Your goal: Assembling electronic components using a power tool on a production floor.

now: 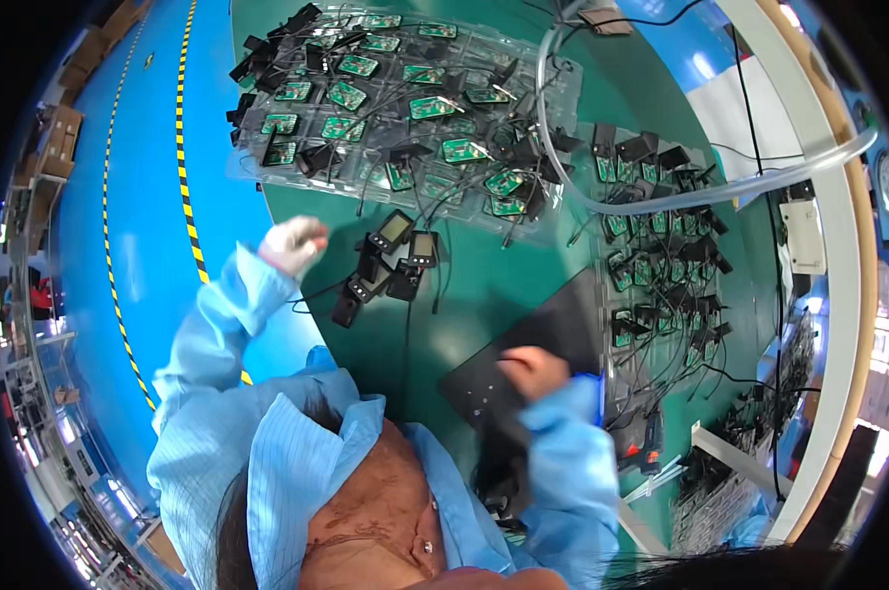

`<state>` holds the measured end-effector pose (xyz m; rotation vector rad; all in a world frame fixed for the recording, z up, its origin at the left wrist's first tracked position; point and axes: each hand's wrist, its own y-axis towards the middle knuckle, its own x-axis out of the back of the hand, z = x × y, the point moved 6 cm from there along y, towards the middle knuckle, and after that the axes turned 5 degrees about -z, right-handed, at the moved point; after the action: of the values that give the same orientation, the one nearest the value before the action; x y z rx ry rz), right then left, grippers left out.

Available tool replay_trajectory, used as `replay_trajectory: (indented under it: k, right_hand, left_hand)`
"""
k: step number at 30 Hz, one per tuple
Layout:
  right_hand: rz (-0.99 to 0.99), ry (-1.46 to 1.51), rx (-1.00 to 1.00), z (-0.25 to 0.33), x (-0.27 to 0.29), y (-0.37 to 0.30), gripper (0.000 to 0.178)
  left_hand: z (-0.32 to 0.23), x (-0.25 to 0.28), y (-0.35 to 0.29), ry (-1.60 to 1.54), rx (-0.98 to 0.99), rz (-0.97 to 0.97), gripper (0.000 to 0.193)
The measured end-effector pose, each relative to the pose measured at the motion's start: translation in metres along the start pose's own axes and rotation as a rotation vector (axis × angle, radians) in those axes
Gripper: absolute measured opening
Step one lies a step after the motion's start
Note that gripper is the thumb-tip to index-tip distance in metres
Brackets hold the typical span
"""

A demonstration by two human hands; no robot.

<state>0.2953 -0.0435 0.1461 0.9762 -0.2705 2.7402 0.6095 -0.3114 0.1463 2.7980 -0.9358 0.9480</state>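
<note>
My left hand, in a white glove with bare fingertips, is raised at the table's left edge, its fingers curled together. Whatever it may hold is hidden. Just right of it lies a small pile of black handheld devices with grey screens and black cables, apart from the hand. My right hand is closed over the black mat on the near right. Its fingers are bent inward, and I cannot see whether anything is between them.
Clear plastic trays with several green circuit boards and black cables cover the far table. More boards on trays stand at the right. A clear hose loops above them. A screwdriver-like tool hangs or lies at the lower right.
</note>
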Motion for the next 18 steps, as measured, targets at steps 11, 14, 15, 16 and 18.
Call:
replay_trajectory:
  k: [11,14,15,16,18]
  right_hand:
    - [-0.348,-0.154,-0.367,0.0,-0.246,0.031,0.021]
    - [-0.389,0.705,-0.734,-0.03,-0.228,0.013,0.015]
    - [-0.469,1.124,-0.923,-0.032,-0.229,0.005,0.015]
    - [-0.475,1.123,-0.917,-0.028,-0.229,0.003,0.015]
    - [-0.146,1.228,-0.892,-0.007,-0.246,-0.002,0.022]
  left_hand:
    - [0.095,-0.081,-0.074,0.025,0.314,0.046,0.048]
    - [0.131,-0.065,-0.078,-0.405,0.413,-0.097,0.043]
    - [0.119,-0.06,-0.075,-0.69,0.406,-0.089,0.04]
    - [0.125,-0.061,-0.072,-0.71,0.396,-0.042,0.039]
    - [0.119,-0.068,-0.072,-0.782,0.441,0.05,0.04]
